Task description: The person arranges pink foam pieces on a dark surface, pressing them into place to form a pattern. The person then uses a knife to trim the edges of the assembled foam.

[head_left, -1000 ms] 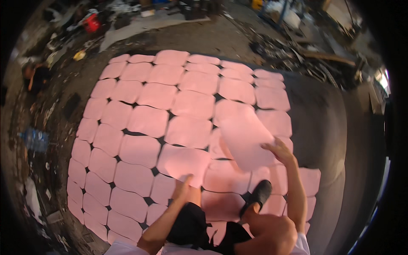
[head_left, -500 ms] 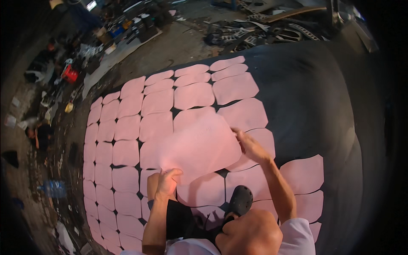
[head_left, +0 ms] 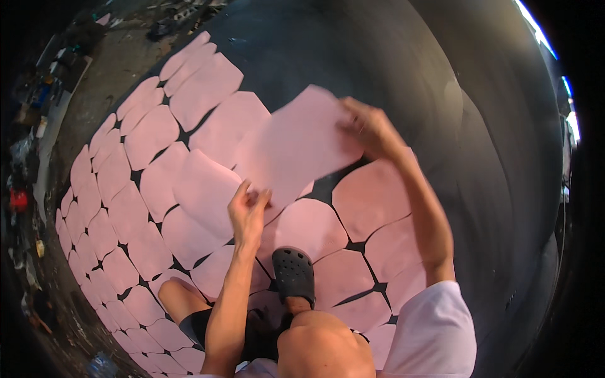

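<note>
A pink rounded-corner sheet (head_left: 302, 138) is partly raised and tilted above the dark surface, its far edge blurred. My right hand (head_left: 368, 126) grips its right edge, fingers bent and smeared by motion. Close to the sheet's near-left corner is my left hand (head_left: 247, 211), thumb and fingers apart, with nothing visible between them. Another pink sheet (head_left: 211, 183) lies just beyond the left hand, seemingly overlapping its neighbours. Under and around my hands, similar pink pieces (head_left: 372, 195) lie in rows with narrow dark gaps.
A black clog (head_left: 293, 274) on my foot rests among the pieces, next to my bent knee (head_left: 324, 346). To the right stretches a broad dark sheet (head_left: 491, 208). Clutter lines the floor at far left, including a red object (head_left: 19, 200).
My view has turned to the right. The right hand has carried the pink sheet right, toward the bare dark area; the left hand has let go of its near corner.
</note>
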The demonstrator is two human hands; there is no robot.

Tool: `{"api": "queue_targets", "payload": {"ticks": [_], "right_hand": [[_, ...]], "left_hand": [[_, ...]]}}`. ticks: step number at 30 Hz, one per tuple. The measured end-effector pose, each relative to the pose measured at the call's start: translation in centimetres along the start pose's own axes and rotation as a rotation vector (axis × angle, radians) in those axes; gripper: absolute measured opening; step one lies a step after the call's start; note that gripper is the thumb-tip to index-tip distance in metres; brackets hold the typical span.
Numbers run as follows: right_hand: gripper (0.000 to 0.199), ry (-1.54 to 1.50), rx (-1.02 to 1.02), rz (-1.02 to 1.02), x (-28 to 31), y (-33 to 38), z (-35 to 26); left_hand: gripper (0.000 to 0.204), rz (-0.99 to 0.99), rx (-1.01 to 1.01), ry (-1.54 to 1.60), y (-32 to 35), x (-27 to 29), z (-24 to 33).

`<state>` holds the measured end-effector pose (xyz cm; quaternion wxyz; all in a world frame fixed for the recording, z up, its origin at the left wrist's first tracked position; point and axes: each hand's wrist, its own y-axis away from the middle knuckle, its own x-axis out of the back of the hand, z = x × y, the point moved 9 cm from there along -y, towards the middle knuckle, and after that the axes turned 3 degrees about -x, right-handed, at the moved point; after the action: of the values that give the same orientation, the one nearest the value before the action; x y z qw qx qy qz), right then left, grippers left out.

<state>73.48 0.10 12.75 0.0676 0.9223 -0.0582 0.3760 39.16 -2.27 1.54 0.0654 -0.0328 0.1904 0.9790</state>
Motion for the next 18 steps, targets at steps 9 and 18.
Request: {"api": "queue_targets", "payload": {"ticks": [9,18], "right_hand": [[0.04,0.065,-0.274,0.078,7.0,1.1,7.9],[0.039,0.127,-0.24,0.131,8.2,1.3,8.9]], "left_hand": [[0.04,0.158,0.256,0.11,-2.1,-9.2,-5.1],[0.035,0.175,0.249,0.042,-1.9,-10.4,-4.5]]}}
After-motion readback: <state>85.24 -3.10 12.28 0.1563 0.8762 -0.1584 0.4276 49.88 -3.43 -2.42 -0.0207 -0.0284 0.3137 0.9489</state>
